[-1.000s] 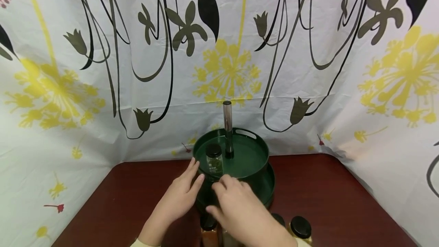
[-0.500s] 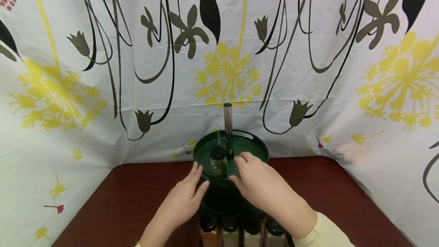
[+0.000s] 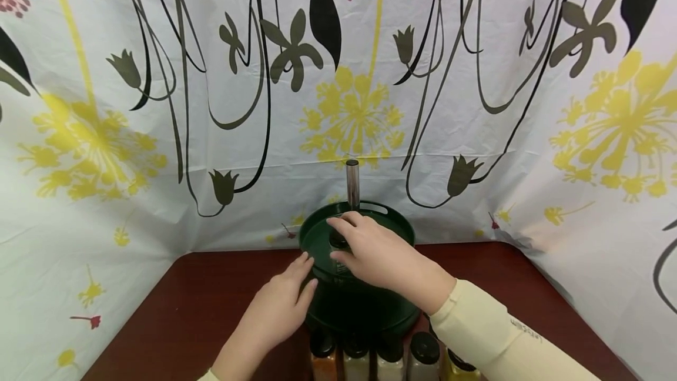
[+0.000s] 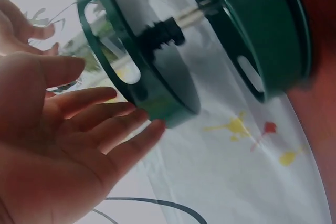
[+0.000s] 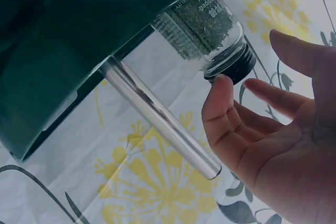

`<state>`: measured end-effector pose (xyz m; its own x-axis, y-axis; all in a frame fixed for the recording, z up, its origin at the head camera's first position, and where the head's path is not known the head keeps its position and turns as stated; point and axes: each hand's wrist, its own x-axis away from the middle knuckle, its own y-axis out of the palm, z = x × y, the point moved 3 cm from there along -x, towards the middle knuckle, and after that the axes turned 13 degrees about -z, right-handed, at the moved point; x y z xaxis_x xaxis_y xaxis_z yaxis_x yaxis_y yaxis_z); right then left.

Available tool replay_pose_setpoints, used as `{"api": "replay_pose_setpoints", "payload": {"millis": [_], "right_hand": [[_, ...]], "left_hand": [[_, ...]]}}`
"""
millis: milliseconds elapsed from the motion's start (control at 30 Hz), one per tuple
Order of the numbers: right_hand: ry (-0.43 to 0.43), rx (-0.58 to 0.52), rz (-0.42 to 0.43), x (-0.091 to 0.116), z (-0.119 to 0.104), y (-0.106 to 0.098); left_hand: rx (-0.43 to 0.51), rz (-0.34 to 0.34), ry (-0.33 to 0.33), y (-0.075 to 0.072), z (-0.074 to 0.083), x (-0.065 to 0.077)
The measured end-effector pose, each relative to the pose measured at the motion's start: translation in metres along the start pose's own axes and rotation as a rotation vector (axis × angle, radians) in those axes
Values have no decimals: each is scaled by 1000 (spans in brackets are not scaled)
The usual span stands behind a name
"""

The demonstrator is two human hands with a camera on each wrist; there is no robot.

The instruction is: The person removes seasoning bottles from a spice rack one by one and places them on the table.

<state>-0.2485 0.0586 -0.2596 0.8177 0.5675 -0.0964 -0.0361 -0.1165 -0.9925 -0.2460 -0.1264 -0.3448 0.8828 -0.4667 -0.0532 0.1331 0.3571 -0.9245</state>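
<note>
A two-tier green round tray (image 3: pixel 317 239) with a metal centre post (image 3: pixel 352 186) stands at the back of the table. On its upper tier is a glass jar of chopped green herb (image 5: pixel 202 22), black-lidded. My right hand (image 3: pixel 372 249) reaches over that jar from the right. In the right wrist view the thumb stands apart from the black lid (image 5: pixel 233 66), while the curved fingertips come right up to its edge. At the tray's left front rim my left hand (image 3: pixel 280 301) has its fingers extended, fingertips at the green wall (image 4: pixel 170 111).
Several black-lidded spice jars (image 3: pixel 324 363) stand in a row in front of the tray, near the bottom of the head view. Dark red-brown tabletop (image 3: pixel 211 293) surrounds the tray. A flower-printed white curtain (image 3: pixel 338 122) hangs close behind and at both sides.
The right hand has moved from the tray's front, past the jar's right side, to over the jar. The tray has turned slightly, its jar shifting right. The left hand stays at the rim.
</note>
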Motion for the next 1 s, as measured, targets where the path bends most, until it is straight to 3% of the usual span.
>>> {"api": "replay_pose_setpoints", "payload": {"millis": [200, 367, 567, 800, 1000], "right_hand": [[-20, 45, -33, -8, -5, -1], [-35, 21, -83, -11, -5, 3], [-16, -34, -116, -15, 0, 7], [27, -146, -53, -14, 5, 6], [39, -205, 93, -8, -1, -8]], "left_hand": [[-25, 75, -4, -10, -26, -16], [35, 25, 55, -7, -52, -32], [72, -14, 85, -4, -61, -39], [77, -10, 90, -3, -62, -42], [80, 8, 109, 0, -64, -45]]}}
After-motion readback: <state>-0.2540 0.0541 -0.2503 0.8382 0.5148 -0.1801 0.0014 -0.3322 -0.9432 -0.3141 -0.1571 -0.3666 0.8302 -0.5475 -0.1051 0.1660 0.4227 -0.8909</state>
